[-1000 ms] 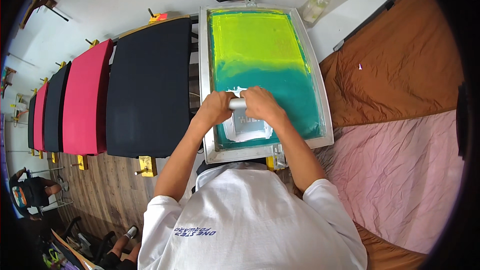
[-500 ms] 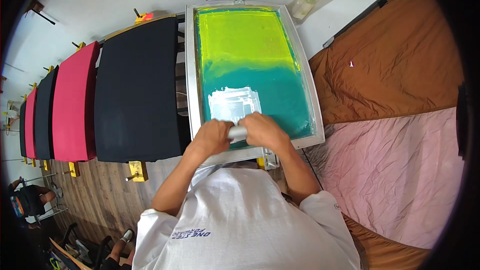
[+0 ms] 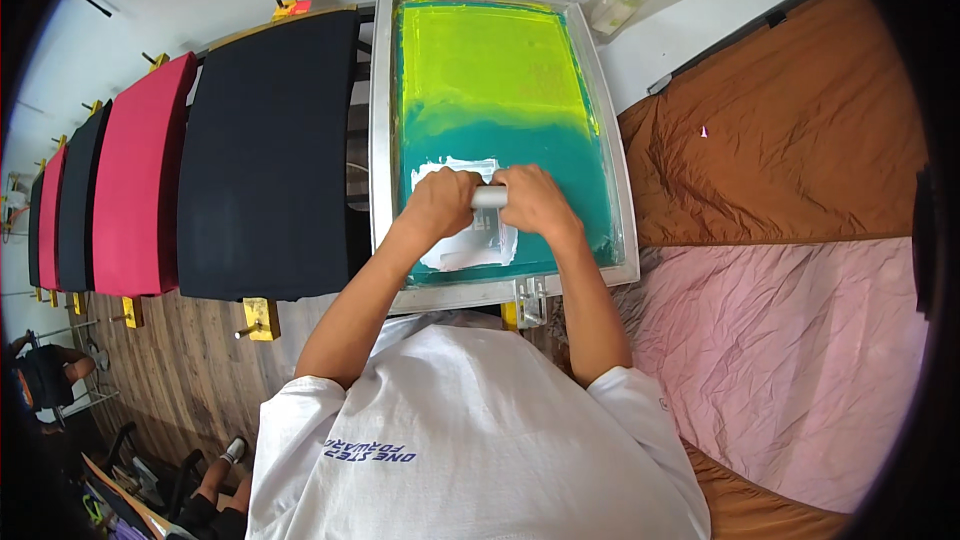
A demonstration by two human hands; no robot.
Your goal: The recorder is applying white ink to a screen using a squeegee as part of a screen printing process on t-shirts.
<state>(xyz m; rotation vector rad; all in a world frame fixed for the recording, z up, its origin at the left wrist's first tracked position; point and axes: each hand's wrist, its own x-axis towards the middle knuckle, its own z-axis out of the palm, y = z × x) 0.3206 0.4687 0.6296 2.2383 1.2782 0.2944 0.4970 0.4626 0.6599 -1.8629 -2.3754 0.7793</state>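
My left hand (image 3: pixel 443 203) and my right hand (image 3: pixel 535 202) are both closed around a silvery squeegee handle (image 3: pixel 489 197), side by side with a short gap between them. The squeegee stands on a screen-printing frame (image 3: pixel 382 155) with a pale metal rim. Its mesh is green in the near half and yellow-green in the far half. White ink (image 3: pixel 440 256) forms a rough rectangle around the squeegee, with a greyish stencil design showing inside it. The squeegee's blade is mostly hidden under my hands.
To the left runs a row of fabric-covered boards, black (image 3: pixel 265 160) and pink (image 3: pixel 145 180), on yellow brackets (image 3: pixel 261 319). A metal clamp (image 3: pixel 531 301) sits at the frame's near edge. Brown cloth (image 3: pixel 770 130) and pink cloth (image 3: pixel 770 360) spread on the right. People are partly visible at lower left.
Both hands have pushed the squeegee away from me across the mesh. The inked stencil area nearer to me is now uncovered. The whole view has shifted slightly.
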